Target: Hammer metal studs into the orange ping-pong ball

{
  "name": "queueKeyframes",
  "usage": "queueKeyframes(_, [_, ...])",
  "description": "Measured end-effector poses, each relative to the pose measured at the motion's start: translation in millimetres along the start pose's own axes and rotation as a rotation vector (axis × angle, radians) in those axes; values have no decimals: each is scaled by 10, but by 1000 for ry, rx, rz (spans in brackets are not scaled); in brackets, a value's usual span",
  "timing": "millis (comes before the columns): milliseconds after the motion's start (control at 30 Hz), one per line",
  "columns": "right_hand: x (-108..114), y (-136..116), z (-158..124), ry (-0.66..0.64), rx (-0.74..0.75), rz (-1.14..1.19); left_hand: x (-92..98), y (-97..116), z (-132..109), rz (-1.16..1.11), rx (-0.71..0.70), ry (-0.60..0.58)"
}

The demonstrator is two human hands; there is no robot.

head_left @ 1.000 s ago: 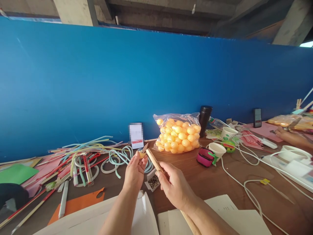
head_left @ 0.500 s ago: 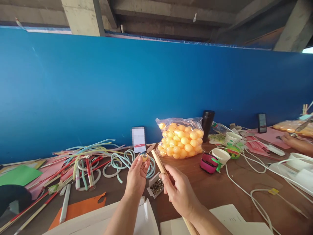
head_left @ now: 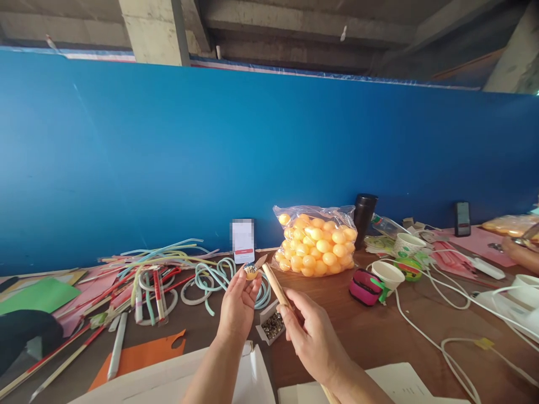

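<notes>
Between the fingertips of my left hand [head_left: 236,307] is a small yellow ball [head_left: 251,275], its top covered with shiny metal dots. My right hand [head_left: 310,332] is wrapped around a pale wooden stick [head_left: 274,284], which slants up to the left. The stick's upper tip is close beside the ball; whether they touch, I cannot tell. Below and between my hands sits a small open box [head_left: 263,335] of tiny metal pieces, partly hidden by my right hand. A clear bag of orange-yellow balls [head_left: 318,247] stands just behind the hands.
Left of my hands lie tangled balloon-like tubes [head_left: 206,283], sticks and an orange sheet [head_left: 138,354]. To the right are a magenta pouch [head_left: 364,287], a paper cup [head_left: 388,274] and white cables [head_left: 421,328]. A phone [head_left: 243,240] leans on the blue partition [head_left: 210,140]. Another person's hand [head_left: 522,252] shows far right.
The whole view has shifted slightly, so things sit a little further right. The ball has tilted, and its dotted side now faces more towards the stick. Both hands keep their hold.
</notes>
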State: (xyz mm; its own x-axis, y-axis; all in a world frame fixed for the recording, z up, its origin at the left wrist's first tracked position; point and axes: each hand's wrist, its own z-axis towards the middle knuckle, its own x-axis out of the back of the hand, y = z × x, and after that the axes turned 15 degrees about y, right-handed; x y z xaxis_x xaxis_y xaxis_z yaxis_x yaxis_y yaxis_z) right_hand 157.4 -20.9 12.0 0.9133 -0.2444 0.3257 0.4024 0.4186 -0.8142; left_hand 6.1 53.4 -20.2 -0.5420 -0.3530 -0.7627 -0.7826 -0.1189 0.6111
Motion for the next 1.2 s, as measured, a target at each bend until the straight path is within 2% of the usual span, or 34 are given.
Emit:
queueKeyframes(467, [-20,-11,-9,-31,-10,14,-1,0,0,-10,40,-4])
queueKeyframes(900, [-13,-65,-14,-3,12,31,-24,16,-21,-33,44,31])
queueKeyframes(1067, [-3,-73,-26,-46,1,17,-28,23,-36,-20,42,28])
queueKeyframes(1200, [10,-76,-19,-11,23,32,-28,23,-31,-27,45,22])
